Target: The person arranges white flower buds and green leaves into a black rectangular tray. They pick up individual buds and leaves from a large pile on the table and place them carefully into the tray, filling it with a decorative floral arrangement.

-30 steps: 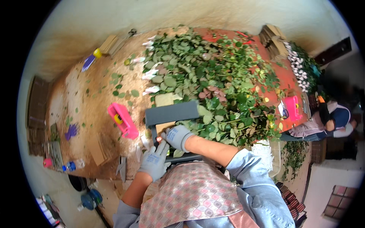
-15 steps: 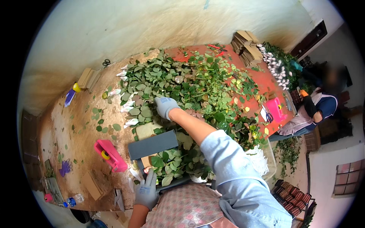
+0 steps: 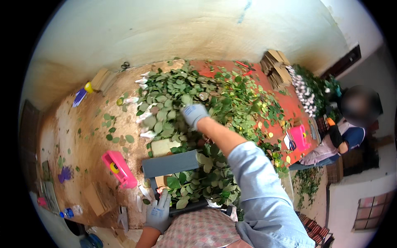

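Observation:
My gloved right hand reaches over a wide heap of leafy flower stems. Its fingers curl down among the leaves, and a blurred leaf stands at the fingertips; they seem closed on a leafy stem. White-wrapped flower heads stick out at the heap's left end. Close to my body, my gloved left hand rests with fingers stretched beside a pinkish bloom. That bloom lies at the left end of more leafy stems, in a dark holder with a ribbed grey panel along its far side.
Left of the holder is a pink tape dispenser; folded cardboard and a plastic bottle lie nearer. Another pink dispenser, scissors and stacked cardboard are at right. A co-worker stands beyond the red tabletop.
My right hand has shifted slightly right and away over the heap, with a leaf blurring at its fingers. My left hand stays by the bloom. The whole view has tilted a little.

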Motion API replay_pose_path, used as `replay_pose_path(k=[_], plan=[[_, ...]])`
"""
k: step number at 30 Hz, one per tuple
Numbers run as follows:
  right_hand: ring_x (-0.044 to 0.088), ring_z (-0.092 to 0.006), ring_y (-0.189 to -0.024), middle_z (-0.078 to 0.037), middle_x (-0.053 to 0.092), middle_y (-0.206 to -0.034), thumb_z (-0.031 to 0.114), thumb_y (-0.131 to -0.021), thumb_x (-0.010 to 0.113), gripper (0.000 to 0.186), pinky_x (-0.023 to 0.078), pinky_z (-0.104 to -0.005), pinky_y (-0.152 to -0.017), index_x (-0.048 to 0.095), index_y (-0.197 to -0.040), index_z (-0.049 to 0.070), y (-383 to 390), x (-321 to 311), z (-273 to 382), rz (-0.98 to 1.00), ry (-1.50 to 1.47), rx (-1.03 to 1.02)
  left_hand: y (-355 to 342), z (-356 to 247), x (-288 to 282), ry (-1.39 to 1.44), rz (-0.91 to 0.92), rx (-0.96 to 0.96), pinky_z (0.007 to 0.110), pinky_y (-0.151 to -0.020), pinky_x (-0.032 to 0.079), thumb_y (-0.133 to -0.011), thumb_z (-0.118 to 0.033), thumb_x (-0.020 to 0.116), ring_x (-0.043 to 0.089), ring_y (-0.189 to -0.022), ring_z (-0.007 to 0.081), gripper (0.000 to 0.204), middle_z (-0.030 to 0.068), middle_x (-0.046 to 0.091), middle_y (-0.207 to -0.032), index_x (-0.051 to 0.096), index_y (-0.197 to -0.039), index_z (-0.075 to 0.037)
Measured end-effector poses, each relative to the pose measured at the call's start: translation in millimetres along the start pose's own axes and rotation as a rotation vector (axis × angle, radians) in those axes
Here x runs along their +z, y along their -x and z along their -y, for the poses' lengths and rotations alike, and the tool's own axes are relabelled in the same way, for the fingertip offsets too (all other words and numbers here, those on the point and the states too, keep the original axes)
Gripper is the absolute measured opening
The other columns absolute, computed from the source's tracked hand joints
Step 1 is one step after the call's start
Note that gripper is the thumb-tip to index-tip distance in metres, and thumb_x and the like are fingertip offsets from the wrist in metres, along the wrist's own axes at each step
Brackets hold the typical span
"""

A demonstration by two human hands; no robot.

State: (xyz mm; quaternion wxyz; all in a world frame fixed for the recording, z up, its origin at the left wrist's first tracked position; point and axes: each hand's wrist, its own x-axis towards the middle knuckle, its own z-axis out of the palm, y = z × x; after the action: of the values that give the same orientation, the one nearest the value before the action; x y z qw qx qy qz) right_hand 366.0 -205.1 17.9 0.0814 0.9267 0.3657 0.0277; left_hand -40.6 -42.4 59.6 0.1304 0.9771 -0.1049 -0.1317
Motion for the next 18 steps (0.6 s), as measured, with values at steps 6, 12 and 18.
replay_pose_path(k=[6, 12, 18], plan=[[0.07, -0.0312, -0.084, -0.015, 0.065, -0.102, 0.009, -0.086, 0.061, 0.019, 0.057, -0.0443, -0.07, 0.064, -0.104, 0.013, 35, -141, -35, -0.315, 0.024, 0.06, 10, 9, 21, 0.017, -0.035, -0.02, 0.048, -0.082, 0.052, -0.079, -0.018, 0.063, 0.06, -0.089, 0.0277, 0.067, 0.0114, 0.04, -0.16, 0.053, -0.144, -0.004], [0.069, -0.0345, -0.082, -0.013, 0.062, -0.098, 0.014, -0.09, 0.061, 0.008, 0.056, -0.0453, -0.066, 0.06, -0.098, 0.014, 175, -192, 14, 0.002, -0.125, -0.036, 10, 6, 18, 0.094, -0.006, -0.052, 0.048, -0.083, 0.051, -0.08, -0.016, 0.063, 0.061, -0.091, 0.0298, 0.066, 0.0111, 0.041, -0.159, 0.053, -0.144, -0.004], [0.069, -0.0316, -0.093, -0.014, 0.063, -0.104, 0.013, -0.09, 0.058, 0.02, 0.056, -0.0439, -0.074, 0.063, -0.11, 0.012, 253, -80, 62, 0.329, -0.177, -0.029, 6, 4, 16, 0.068, 0.018, -0.028, 0.047, -0.091, 0.049, -0.08, -0.017, 0.067, 0.061, -0.106, 0.0307, 0.07, 0.0103, 0.041, -0.159, 0.049, -0.147, -0.006]])
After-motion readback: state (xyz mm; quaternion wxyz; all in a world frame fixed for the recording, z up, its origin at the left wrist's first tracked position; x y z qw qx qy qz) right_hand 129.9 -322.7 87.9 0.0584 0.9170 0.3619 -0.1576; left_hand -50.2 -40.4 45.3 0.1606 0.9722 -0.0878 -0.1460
